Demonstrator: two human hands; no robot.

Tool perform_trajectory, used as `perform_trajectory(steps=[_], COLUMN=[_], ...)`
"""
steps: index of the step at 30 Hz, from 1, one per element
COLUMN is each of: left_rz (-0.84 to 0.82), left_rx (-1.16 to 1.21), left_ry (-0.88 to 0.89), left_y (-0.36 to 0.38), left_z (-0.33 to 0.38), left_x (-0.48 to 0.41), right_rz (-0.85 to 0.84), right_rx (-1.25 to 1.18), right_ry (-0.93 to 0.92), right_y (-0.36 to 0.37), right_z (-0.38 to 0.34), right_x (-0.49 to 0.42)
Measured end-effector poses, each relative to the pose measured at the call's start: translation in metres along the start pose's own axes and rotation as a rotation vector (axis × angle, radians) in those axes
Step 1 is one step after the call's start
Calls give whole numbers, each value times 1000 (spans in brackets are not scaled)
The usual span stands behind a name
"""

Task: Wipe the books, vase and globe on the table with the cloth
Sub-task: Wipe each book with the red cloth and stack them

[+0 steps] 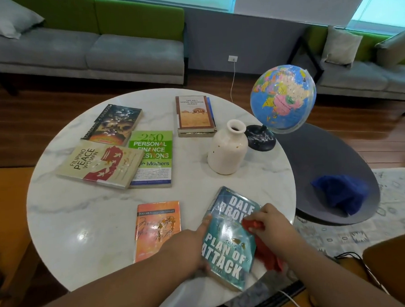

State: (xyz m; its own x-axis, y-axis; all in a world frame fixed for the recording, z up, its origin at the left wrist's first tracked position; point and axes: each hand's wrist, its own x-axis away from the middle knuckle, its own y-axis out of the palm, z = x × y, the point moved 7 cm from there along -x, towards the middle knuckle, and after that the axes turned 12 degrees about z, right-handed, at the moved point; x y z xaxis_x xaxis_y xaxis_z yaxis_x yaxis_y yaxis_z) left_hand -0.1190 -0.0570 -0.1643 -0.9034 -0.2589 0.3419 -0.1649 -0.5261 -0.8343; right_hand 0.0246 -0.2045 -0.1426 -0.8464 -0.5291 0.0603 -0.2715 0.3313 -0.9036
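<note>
My left hand (191, 246) holds the blue "Plan of Attack" book (231, 245) by its left edge at the table's near side. My right hand (267, 222) grips a red cloth (268, 252) and presses it on the book's right side. An orange book (157, 227) lies just left of it. Further back lie the "Filipino Peace Women" book (97, 165), a green finance book (153, 155), a dark book (113, 123) and a small stack of books (194, 114). A white vase (228, 150) stands beside the globe (284, 98).
The round marble table (83, 216) carries everything. A low grey table (324, 159) at the right holds a blue cloth (340, 191). Grey sofas (76, 52) stand behind, and a patterned rug (396, 214) lies at the right.
</note>
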Motion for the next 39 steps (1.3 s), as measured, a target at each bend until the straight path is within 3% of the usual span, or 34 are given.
perform_trajectory(steps=[3, 7, 10, 16, 20, 25, 29, 33, 39], left_rz=[16, 13, 12, -15, -20, 1, 42, 45, 64], left_rx=[-18, -24, -27, -62, -36, 13, 80, 59, 34], left_ry=[3, -16, -29, -52, -150, -210, -268, -304, -365], left_y=[-1, 0, 1, 5, 15, 19, 22, 22, 24], left_z=[1, 0, 0, 1, 12, 17, 28, 28, 24], left_x=[-1, -1, -2, 1, 7, 13, 21, 25, 25], right_rz=[92, 4, 68, -57, 11, -136, -66, -201, -143], right_rx=[45, 41, 66, 66, 95, 29, 4, -14, -43], right_ry=[99, 39, 121, -53, -29, -196, -192, -343, -285], right_y=[1, 11, 2, 13, 3, 10, 1, 9, -5], right_z=[2, -4, 7, 2, 5, 8, 11, 8, 2], right_x=[2, 17, 8, 19, -6, 13, -7, 11, -23])
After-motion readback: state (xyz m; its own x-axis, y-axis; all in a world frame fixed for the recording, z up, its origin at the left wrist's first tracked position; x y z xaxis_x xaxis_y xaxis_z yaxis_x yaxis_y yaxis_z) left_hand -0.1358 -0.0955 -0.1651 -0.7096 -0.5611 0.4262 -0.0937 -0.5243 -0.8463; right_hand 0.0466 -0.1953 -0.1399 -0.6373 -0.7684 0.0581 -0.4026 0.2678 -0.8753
